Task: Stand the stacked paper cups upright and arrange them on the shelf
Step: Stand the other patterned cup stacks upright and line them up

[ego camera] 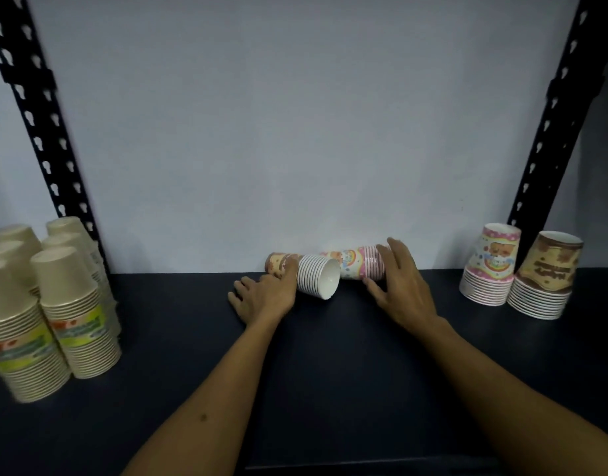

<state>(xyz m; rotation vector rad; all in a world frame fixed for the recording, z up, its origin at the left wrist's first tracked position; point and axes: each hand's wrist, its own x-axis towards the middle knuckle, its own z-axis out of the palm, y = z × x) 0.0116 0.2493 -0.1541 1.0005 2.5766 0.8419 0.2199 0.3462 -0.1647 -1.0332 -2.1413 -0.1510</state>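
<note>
Two stacks of paper cups lie on their sides at the back of the dark shelf (pixel 312 355), against the wall. The tan-patterned stack (pixel 312 274) lies with its open white mouth towards me; my left hand (pixel 264 297) touches its near left side, fingers loosely curled beside it. The pink rainbow-printed stack (pixel 359 264) lies to its right; my right hand (pixel 403 280) rests over its right end, fingers spread round it. Further right, a pink stack (pixel 491 266) and a brown stack (pixel 544 280) stand mouth down.
Several tall stacks of beige cups (pixel 48 304) with green labels stand mouth down at the shelf's left end. Black perforated uprights (pixel 38 125) rise at both rear corners, the right upright (pixel 549 125) behind the standing stacks. A pale wall closes the back.
</note>
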